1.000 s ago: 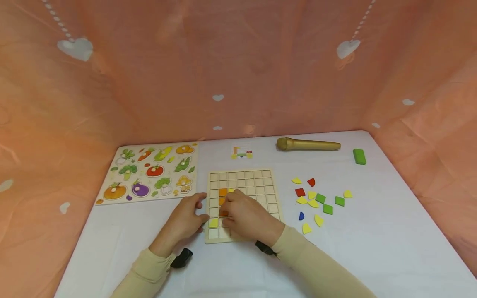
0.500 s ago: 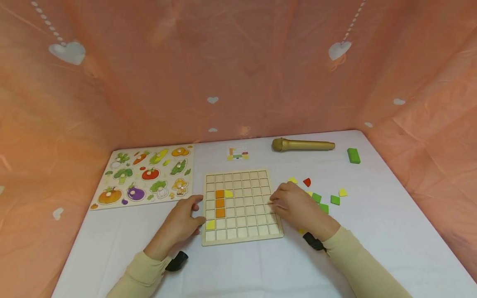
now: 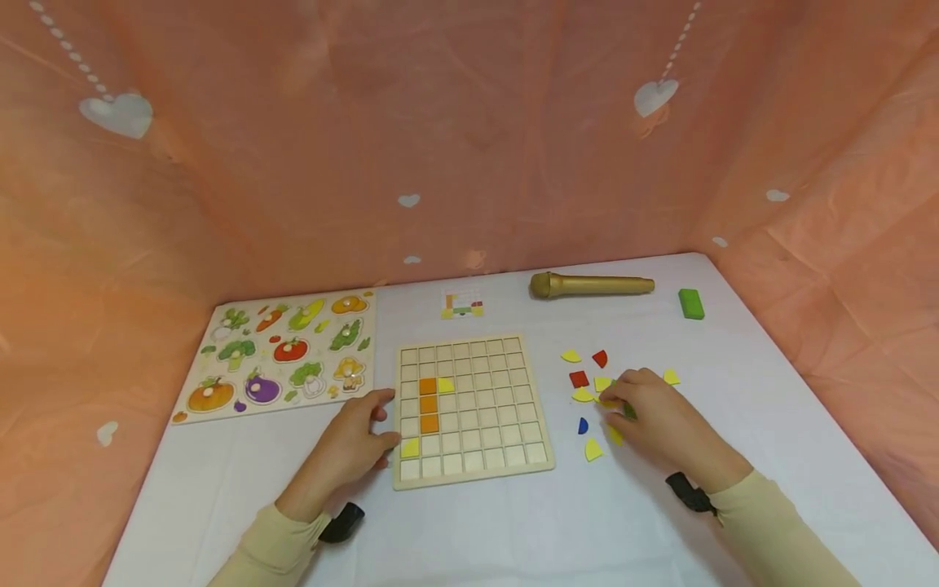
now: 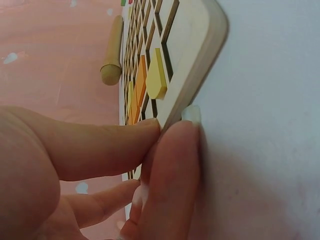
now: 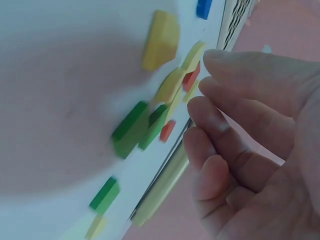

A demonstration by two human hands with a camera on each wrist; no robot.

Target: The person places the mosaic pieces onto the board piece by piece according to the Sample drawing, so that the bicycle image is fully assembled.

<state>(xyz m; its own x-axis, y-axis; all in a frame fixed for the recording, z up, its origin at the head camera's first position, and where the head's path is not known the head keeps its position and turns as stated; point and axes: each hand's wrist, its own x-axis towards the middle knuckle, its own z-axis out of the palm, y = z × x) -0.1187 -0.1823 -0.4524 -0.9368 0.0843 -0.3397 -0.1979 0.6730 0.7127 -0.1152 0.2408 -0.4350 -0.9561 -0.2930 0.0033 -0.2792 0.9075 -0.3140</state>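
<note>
The person's left hand (image 3: 343, 440) rests parted thumb and forefinger on the nine-o'clock edge of the grid board (image 3: 480, 399), while at three o'clock the right hand (image 3: 671, 420) hangs, fingertips narrowly apart, by coloured pieces (image 3: 579, 379).

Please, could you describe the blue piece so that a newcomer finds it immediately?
Start at the wooden grid board. To its right, in the head view, just above a yellow fan-shaped piece, lies the blue piece. It looks half-round, and no other visible loose piece is blue.
</note>
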